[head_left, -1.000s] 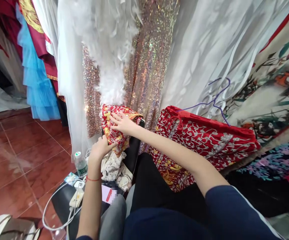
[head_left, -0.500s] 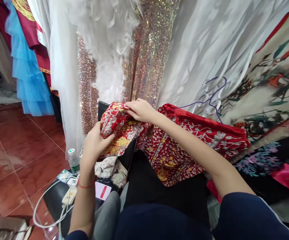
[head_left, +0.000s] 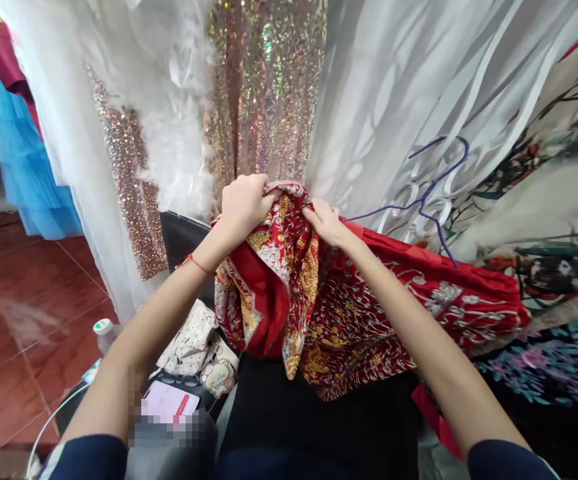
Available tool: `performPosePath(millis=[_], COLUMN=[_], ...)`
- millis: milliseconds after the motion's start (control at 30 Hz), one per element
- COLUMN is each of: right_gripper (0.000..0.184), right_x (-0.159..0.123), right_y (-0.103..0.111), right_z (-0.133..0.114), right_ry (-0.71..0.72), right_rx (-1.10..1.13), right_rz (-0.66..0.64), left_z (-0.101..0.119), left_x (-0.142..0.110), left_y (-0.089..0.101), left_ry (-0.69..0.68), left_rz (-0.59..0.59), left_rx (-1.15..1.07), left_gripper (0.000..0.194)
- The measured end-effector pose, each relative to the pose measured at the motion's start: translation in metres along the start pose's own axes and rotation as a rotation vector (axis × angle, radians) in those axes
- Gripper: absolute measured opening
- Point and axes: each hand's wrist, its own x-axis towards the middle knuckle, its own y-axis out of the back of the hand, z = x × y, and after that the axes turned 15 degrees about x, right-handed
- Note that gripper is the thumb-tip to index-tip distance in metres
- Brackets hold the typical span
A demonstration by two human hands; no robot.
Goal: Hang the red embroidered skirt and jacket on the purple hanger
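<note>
A red garment [head_left: 299,267] with gold and silver embroidery hangs in folds between my hands, its plain red lining showing. My left hand [head_left: 243,207] is closed over its upper left edge, with a red string around the wrist. Just to the right, my right hand [head_left: 323,221] pinches the top edge of the cloth between thumb and fingers. Beside it, a red embroidered skirt-like piece [head_left: 419,293] with a plain red band along its top lies across my black-covered lap [head_left: 319,433]. Whether the two pieces are joined is hidden by folds.
A purple hanger [head_left: 426,193] stands above the red band. Sequined cloth [head_left: 273,87], white feathers [head_left: 179,133] and white fabric [head_left: 369,100] hang ahead. At lower left are a bottle [head_left: 103,333], a dotted cloth [head_left: 189,343], a pink phone-like object [head_left: 169,402] and a white cable [head_left: 43,427].
My left hand has moved up and right, and my right hand slightly right. The embroidered garment is now lifted and bunched, showing its lining. The view has shifted right.
</note>
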Motion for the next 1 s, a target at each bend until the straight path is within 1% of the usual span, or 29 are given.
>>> performPosePath(millis=[67,100,167,233,267,300,333,400,433,500,567,600,667,700,767,800,833,867,900,1000], right_gripper=[0.05,0.05,0.049,0.048,0.045,0.042,0.042,0.046,0.049,0.043,0.033,0.031,0.032,0.032,0.033,0.035,0.037,0.039,0.041,0.046], right_x=[-0.003,-0.005,-0.009,-0.014,-0.016,-0.016,-0.015,-0.007,0.0,0.015,0.03,0.036,0.043,0.046,0.047,0.047,0.046,0.044,0.042,0.036], right_y=[0.002,0.005,0.012,0.018,0.019,0.018,0.017,0.011,0.008,0.005,0.006,0.008,0.014,0.018,0.027,0.031,0.035,0.039,0.044,0.058], right_z=[0.004,0.0,-0.015,-0.037,-0.048,-0.058,-0.065,-0.072,-0.07,-0.058,-0.039,-0.028,-0.01,-0.003,0.007,0.01,0.011,0.012,0.013,0.013], right_ry=[-0.118,-0.138,-0.121,-0.096,-0.077,-0.07,-0.079,-0.166,-0.232,-0.357,-0.426,-0.448,-0.488,-0.513,-0.563,-0.586,-0.606,-0.625,-0.641,-0.667], right_rx=[-0.031,-0.009,0.071,0.173,0.184,0.144,0.074,-0.083,-0.141,-0.188,-0.182,-0.175,-0.167,-0.169,-0.185,-0.2,-0.219,-0.239,-0.259,-0.313], right_rz=[-0.071,-0.1,-0.131,-0.167,-0.207,-0.235,-0.227,-0.167,-0.137,-0.132,-0.153,-0.153,-0.126,-0.107,-0.058,-0.027,0.007,0.043,0.075,0.158], left_z=[0.008,0.009,0.006,0.003,0.002,0.003,0.005,0.014,0.02,0.032,0.04,0.043,0.047,0.049,0.054,0.057,0.061,0.064,0.066,0.062], left_x=[0.028,0.039,0.059,0.073,0.078,0.081,0.082,0.079,0.076,0.068,0.058,0.054,0.045,0.039,0.027,0.019,0.012,0.006,0.0,-0.003], left_y=[-0.012,-0.017,-0.028,-0.035,-0.036,-0.036,-0.035,-0.03,-0.027,-0.022,-0.022,-0.024,-0.03,-0.035,-0.047,-0.053,-0.059,-0.065,-0.07,-0.078], left_ry=[0.031,0.061,0.131,0.197,0.223,0.236,0.238,0.206,0.176,0.12,0.087,0.08,0.061,0.044,-0.018,-0.065,-0.11,-0.144,-0.158,-0.137], left_rz=[-0.031,-0.038,-0.027,-0.009,-0.007,-0.015,-0.03,-0.074,-0.093,-0.122,-0.132,-0.139,-0.184,-0.226,-0.345,-0.401,-0.441,-0.465,-0.472,-0.461], left_rx=[0.028,0.04,0.062,0.081,0.091,0.1,0.108,0.116,0.114,0.105,0.093,0.08,0.022,-0.02,-0.074,-0.069,-0.04,0.003,0.04,0.063], left_gripper=[0.021,0.023,0.026,0.029,0.03,0.031,0.031,0.029,0.027,0.026,0.026,0.029,0.041,0.052,0.08,0.092,0.098,0.097,0.088,0.049])
